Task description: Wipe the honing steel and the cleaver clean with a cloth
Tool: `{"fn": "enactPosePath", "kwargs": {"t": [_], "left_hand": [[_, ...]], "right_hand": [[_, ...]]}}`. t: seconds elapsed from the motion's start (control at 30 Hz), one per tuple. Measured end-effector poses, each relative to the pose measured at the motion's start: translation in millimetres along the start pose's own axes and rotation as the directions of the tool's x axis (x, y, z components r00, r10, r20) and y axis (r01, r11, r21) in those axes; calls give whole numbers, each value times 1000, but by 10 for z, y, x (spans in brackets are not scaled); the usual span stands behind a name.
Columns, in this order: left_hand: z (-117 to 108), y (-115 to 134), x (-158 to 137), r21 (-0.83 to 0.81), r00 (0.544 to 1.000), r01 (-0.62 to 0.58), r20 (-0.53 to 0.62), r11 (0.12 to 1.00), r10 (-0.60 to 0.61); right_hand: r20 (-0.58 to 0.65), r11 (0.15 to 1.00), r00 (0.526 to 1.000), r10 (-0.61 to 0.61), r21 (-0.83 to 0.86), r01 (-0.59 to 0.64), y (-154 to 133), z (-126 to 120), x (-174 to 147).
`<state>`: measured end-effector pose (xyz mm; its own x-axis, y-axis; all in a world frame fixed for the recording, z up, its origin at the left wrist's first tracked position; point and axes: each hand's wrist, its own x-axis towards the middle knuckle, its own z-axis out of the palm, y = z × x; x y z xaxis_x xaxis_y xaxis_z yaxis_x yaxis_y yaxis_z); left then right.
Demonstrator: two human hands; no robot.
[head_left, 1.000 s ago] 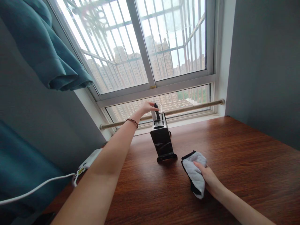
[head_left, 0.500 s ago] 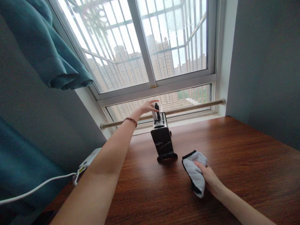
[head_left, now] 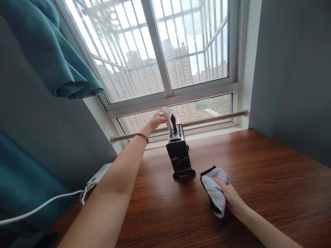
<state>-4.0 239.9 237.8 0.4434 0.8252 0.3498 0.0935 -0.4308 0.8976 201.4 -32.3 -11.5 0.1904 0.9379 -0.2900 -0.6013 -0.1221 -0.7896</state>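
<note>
A black knife block [head_left: 179,156] with slots in its top stands on the wooden table near the window. One black-handled knife [head_left: 173,123] is upright in it. Just left of that knife, my left hand [head_left: 158,119] has its fingers closed on a white handle [head_left: 167,117] at the block's far end; its lower part is hidden, so I cannot tell the tool's kind. Lower right, my right hand [head_left: 231,195] grips a folded light grey cloth [head_left: 215,187] with black edging, held over the table.
The brown wooden table [head_left: 258,165] reaches to the window sill. A metal rail [head_left: 214,120] crosses in front of the window. At left lie a white power strip [head_left: 99,174] and its white cable [head_left: 43,206]. Blue-green curtain [head_left: 51,55] hangs upper left.
My left hand has shifted slightly left, away from the black knife handle, and its fingers have closed on the white handle. The right hand and cloth have hardly moved.
</note>
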Motion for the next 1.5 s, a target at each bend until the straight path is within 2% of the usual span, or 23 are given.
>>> {"fn": "enactPosePath", "kwargs": {"t": [0.17, 0.33, 0.47, 0.57, 0.7, 0.77, 0.83, 0.87, 0.97, 1.1, 1.2, 1.27, 1.33, 1.43, 1.5], "left_hand": [[-61, 199, 87, -31, 991, -100, -89, 994, 97], [-148, 598, 207, -55, 963, -243, -133, 968, 234], [-271, 1063, 296, -51, 875, -427, -273, 903, 399], [-423, 1423, 298, -35, 797, -508, -398, 861, 455], [-691, 1757, 101, -63, 661, -630, -567, 774, 492], [-820, 1824, -89, -79, 643, -650, -588, 756, 491], [-906, 1829, -319, -102, 654, -648, -582, 755, 483], [-923, 1812, -441, -139, 677, -646, -559, 751, 479], [-830, 1710, -805, -247, 725, -646, -496, 723, 478], [-387, 1481, -1252, -324, 777, -591, -473, 738, 415], [67, 1238, -1558, -302, 806, -548, -440, 780, 396], [348, 1056, -1736, -302, 816, -525, -443, 796, 371], [568, 880, -1877, -301, 834, -477, -453, 826, 316], [753, 641, -2013, -315, 851, -417, -465, 853, 244], [808, 492, -2076, -311, 866, -377, -452, 872, 213]], "right_hand": [[9, 1000, 1000, -23, -13, 23, -5, -4, 0], [2, 1000, 1000, -14, -18, 14, -36, 9, -23], [-35, 1000, 999, -9, -9, 8, -25, 1, -9], [-42, 1000, 999, 9, 5, -9, 2, -6, 16], [4, 997, 1000, 20, 76, -20, 6, 20, -3], [90, 989, 995, 40, 136, -52, -3, 41, -36], [183, 981, 981, 58, 173, -90, -6, 53, -70], [215, 978, 975, 53, 186, -94, -3, 55, -86], [295, 982, 956, -4, 184, -52, 13, 61, -143], [485, 992, 874, -18, 119, -45, 4, 108, -276], [552, 981, 834, -7, 164, -101, -28, 145, -373], [545, 968, 839, 0, 210, -137, -63, 150, -401], [516, 957, 856, -31, 261, -123, -115, 141, -395], [425, 954, 899, -104, 297, -31, -215, 115, -330], [323, 951, 935, -144, 306, 41, -276, 95, -259]]}}
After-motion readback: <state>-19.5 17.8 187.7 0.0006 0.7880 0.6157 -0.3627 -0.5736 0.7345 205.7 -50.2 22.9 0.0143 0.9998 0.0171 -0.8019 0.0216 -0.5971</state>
